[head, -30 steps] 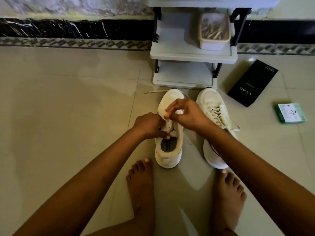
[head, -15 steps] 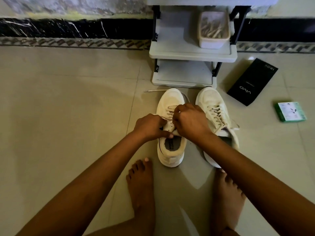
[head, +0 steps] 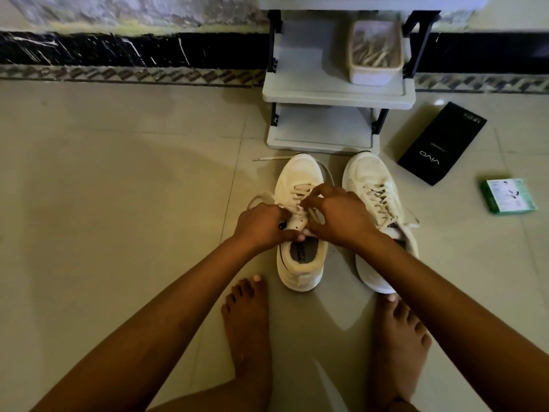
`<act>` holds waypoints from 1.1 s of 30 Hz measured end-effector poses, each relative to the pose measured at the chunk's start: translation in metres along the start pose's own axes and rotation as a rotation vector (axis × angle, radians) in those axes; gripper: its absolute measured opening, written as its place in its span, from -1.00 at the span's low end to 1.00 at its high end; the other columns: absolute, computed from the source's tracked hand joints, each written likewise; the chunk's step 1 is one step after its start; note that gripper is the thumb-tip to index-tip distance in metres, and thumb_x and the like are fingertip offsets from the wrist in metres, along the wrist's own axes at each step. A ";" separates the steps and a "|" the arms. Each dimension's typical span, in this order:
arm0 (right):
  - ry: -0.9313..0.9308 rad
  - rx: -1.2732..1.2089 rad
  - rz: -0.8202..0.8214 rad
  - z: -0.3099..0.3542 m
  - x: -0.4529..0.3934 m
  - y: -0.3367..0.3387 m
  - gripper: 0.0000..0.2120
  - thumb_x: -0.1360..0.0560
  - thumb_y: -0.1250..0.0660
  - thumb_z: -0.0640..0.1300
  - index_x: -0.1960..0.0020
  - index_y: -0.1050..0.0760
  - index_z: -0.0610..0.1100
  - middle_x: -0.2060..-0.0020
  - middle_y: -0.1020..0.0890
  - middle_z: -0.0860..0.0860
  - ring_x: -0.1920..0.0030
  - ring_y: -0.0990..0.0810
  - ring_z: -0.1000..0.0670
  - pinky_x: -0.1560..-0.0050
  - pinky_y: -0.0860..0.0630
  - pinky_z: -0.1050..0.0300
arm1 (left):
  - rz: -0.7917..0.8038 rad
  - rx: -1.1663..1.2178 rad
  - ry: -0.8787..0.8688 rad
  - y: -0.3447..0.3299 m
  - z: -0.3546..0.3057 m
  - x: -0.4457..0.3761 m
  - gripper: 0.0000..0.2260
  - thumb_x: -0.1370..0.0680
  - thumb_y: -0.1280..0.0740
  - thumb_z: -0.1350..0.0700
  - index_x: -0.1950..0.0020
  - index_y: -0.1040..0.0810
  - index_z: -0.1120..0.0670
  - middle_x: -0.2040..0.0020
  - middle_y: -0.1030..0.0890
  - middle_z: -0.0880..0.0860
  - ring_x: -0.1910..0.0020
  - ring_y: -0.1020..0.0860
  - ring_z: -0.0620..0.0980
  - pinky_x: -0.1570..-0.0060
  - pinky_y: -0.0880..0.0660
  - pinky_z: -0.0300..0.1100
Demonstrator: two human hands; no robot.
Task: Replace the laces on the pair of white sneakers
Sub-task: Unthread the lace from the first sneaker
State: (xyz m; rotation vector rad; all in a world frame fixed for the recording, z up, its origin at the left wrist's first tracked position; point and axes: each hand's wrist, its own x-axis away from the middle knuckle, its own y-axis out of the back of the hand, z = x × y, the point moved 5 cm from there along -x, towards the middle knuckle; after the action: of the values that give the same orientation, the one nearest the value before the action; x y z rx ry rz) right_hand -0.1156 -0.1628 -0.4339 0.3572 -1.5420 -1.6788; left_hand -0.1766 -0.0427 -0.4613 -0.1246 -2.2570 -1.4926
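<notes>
Two white sneakers stand side by side on the floor, toes away from me. The left sneaker (head: 298,176) is partly laced with a cream lace (head: 301,190); one loose end trails past its toe. My left hand (head: 260,224) grips the sneaker's left eyelet flap, thumb at the collar. My right hand (head: 338,218) pinches the lace over the upper eyelets. The right sneaker (head: 368,176) is fully laced, its heel hidden under my right forearm.
A grey two-tier rack (head: 335,96) stands behind the shoes, with a white tub of laces (head: 375,52) on its shelf. A black phone box (head: 442,142) and a small green box (head: 508,196) lie to the right. My bare feet rest near the heels.
My right hand came down from a raised pull of the lace and now works low at the upper eyelets. My left hand stays on the flap.
</notes>
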 end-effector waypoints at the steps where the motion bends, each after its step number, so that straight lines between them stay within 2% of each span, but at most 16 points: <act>1: 0.006 0.023 -0.047 0.000 0.002 0.002 -0.56 -0.50 -0.28 0.08 -0.36 -0.39 0.06 -0.34 -0.39 -0.01 -0.31 -0.36 -0.09 -0.24 -0.31 0.01 | 0.001 0.000 -0.003 -0.001 0.000 0.000 -0.53 -0.39 -0.35 -0.32 -0.16 -0.55 -0.06 -0.05 -0.62 -0.01 -0.06 -0.53 -0.01 0.16 -0.34 -0.21; 5: 0.049 0.055 -0.148 0.003 0.003 0.005 -0.66 -0.51 -0.25 0.01 -0.28 -0.48 0.03 -0.26 -0.47 -0.01 -0.25 -0.40 -0.08 -0.16 -0.35 0.03 | -0.011 -0.012 -0.012 0.000 0.000 -0.001 -0.52 -0.40 -0.33 -0.32 -0.21 -0.53 -0.07 -0.08 -0.61 -0.02 -0.09 -0.53 -0.01 0.13 -0.36 -0.21; 10: 0.019 0.004 -0.092 0.003 -0.002 -0.001 -0.65 -0.45 -0.36 0.00 -0.21 -0.55 -0.06 -0.23 -0.49 -0.05 -0.23 -0.42 -0.11 -0.16 -0.43 0.00 | -0.019 -0.024 -0.018 -0.002 -0.001 -0.001 -0.49 -0.40 -0.31 -0.34 -0.21 -0.53 -0.05 -0.08 -0.61 0.00 -0.08 -0.53 0.00 0.14 -0.38 -0.19; 14: -0.027 0.106 -0.167 0.002 -0.009 0.000 -0.73 -0.48 -0.32 -0.03 -0.15 -0.57 -0.06 -0.19 -0.54 0.01 -0.29 -0.36 -0.06 -0.24 -0.31 0.03 | -0.015 -0.069 -0.029 -0.002 -0.003 -0.001 -0.50 -0.40 -0.31 -0.34 -0.12 -0.55 0.01 -0.04 -0.60 0.02 -0.03 -0.53 0.00 0.14 -0.42 -0.16; 15: -0.042 -0.069 -0.177 0.004 -0.008 0.005 -0.76 -0.48 -0.33 -0.04 -0.11 -0.58 -0.07 -0.18 -0.56 0.01 -0.29 -0.36 -0.04 -0.26 -0.31 0.01 | -0.013 -0.075 -0.024 -0.003 -0.004 -0.001 -0.51 -0.41 -0.31 -0.34 -0.10 -0.54 0.02 -0.03 -0.60 0.02 -0.02 -0.53 0.00 0.15 -0.41 -0.17; 17: -0.043 -0.762 -0.087 0.021 -0.006 0.022 -0.87 -0.50 -0.35 -0.07 0.01 -0.61 -0.10 -0.08 -0.61 0.00 -0.20 -0.48 0.00 -0.25 -0.39 -0.03 | -0.012 -0.088 -0.007 -0.002 -0.005 0.000 -0.52 -0.42 -0.30 -0.33 -0.11 -0.54 0.02 -0.04 -0.61 0.01 -0.03 -0.54 0.00 0.16 -0.40 -0.19; 18: -0.011 -1.028 -0.095 0.031 -0.005 0.037 -0.88 -0.50 -0.35 -0.09 0.07 -0.61 -0.11 -0.03 -0.63 -0.01 -0.13 -0.53 0.01 -0.21 -0.44 -0.02 | -0.010 -0.097 -0.006 -0.002 -0.005 0.000 -0.50 -0.42 -0.29 -0.34 -0.13 -0.54 0.02 -0.06 -0.61 0.02 -0.06 -0.54 0.01 0.14 -0.40 -0.18; 19: 0.008 -1.127 -0.177 0.036 -0.005 0.052 -0.89 -0.51 -0.34 -0.09 0.09 -0.61 -0.11 0.00 -0.63 -0.01 -0.09 -0.55 0.01 -0.17 -0.45 0.00 | -0.003 -0.105 -0.007 -0.002 -0.006 0.000 -0.48 -0.42 -0.28 -0.35 -0.17 -0.53 0.01 -0.09 -0.60 0.02 -0.10 -0.54 0.02 0.11 -0.41 -0.16; 20: 0.008 -1.091 -0.274 0.036 -0.006 0.066 -0.88 -0.52 -0.33 -0.10 0.05 -0.61 -0.11 -0.02 -0.62 -0.02 -0.10 -0.55 0.00 -0.16 -0.45 0.01 | 0.002 -0.115 -0.009 -0.001 -0.006 0.000 -0.46 -0.42 -0.28 -0.35 -0.21 -0.52 0.01 -0.12 -0.59 0.03 -0.14 -0.52 0.03 0.09 -0.41 -0.14; 22: -0.028 -0.713 -0.414 0.025 -0.010 0.080 -0.72 -0.54 -0.30 -0.10 -0.23 -0.52 -0.14 -0.19 -0.53 -0.08 -0.22 -0.47 -0.08 -0.22 -0.39 0.01 | 0.012 -0.120 -0.002 0.001 -0.006 0.001 -0.43 -0.42 -0.29 -0.34 -0.27 -0.49 0.00 -0.18 -0.56 0.04 -0.18 -0.50 0.04 0.07 -0.39 -0.14; 24: -0.097 -0.297 -0.305 0.010 -0.012 0.065 -0.40 -0.54 -0.29 -0.07 -0.49 -0.15 -0.16 -0.37 -0.36 -0.15 -0.32 -0.38 -0.16 -0.24 -0.37 -0.01 | 0.012 -0.102 0.013 0.002 -0.006 0.002 -0.44 -0.40 -0.32 -0.33 -0.25 -0.51 -0.01 -0.17 -0.56 0.05 -0.17 -0.49 0.04 0.11 -0.37 -0.16; 25: -0.120 -0.190 -0.209 0.002 -0.010 0.052 -0.29 -0.53 -0.30 -0.05 -0.53 0.01 -0.17 -0.40 -0.31 -0.18 -0.31 -0.39 -0.19 -0.20 -0.41 -0.04 | 0.007 -0.087 0.022 0.003 -0.006 0.001 -0.46 -0.40 -0.35 -0.31 -0.23 -0.53 0.00 -0.15 -0.58 0.05 -0.14 -0.51 0.04 0.12 -0.39 -0.16; 27: -0.114 -0.172 -0.055 -0.003 -0.004 0.023 -0.18 -0.50 -0.32 -0.04 -0.53 0.14 -0.17 -0.40 -0.29 -0.21 -0.24 -0.46 -0.21 -0.09 -0.48 -0.04 | -0.006 -0.056 0.049 0.005 -0.008 -0.002 -0.49 -0.39 -0.40 -0.25 -0.22 -0.54 0.02 -0.12 -0.59 0.04 -0.09 -0.53 0.04 0.12 -0.42 -0.15; 29: -0.099 -0.207 0.021 -0.004 0.000 0.005 -0.18 -0.49 -0.32 -0.06 -0.53 0.12 -0.18 -0.33 -0.37 -0.23 -0.18 -0.50 -0.21 -0.05 -0.51 -0.02 | -0.029 -0.028 0.065 0.006 -0.010 -0.003 -0.49 -0.41 -0.41 -0.20 -0.27 -0.50 0.02 -0.14 -0.58 0.04 -0.10 -0.54 0.05 0.09 -0.45 -0.13; 31: -0.087 -0.224 -0.021 -0.006 0.001 0.000 -0.29 -0.50 -0.29 -0.11 -0.51 0.01 -0.21 -0.23 -0.48 -0.25 -0.13 -0.53 -0.22 -0.06 -0.52 -0.06 | -0.065 0.033 0.076 0.006 -0.013 -0.003 -0.49 -0.42 -0.40 -0.15 -0.31 -0.45 0.02 -0.17 -0.57 0.04 -0.12 -0.54 0.06 0.03 -0.47 -0.11; 33: -0.081 -0.289 -0.090 -0.009 0.002 -0.002 -0.40 -0.50 -0.26 -0.18 -0.47 -0.12 -0.23 -0.16 -0.54 -0.24 -0.09 -0.55 -0.22 -0.04 -0.52 -0.04 | -0.099 0.150 0.093 0.006 -0.011 -0.001 -0.60 -0.44 -0.39 -0.05 -0.24 -0.52 0.06 -0.12 -0.60 0.07 -0.07 -0.56 0.09 0.03 -0.50 -0.09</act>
State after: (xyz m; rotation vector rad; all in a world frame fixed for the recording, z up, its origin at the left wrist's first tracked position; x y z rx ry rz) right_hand -0.1113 -0.1707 -0.4372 0.2109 -1.3306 -1.9768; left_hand -0.1703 -0.0494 -0.4530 0.1006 -2.3195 -1.3413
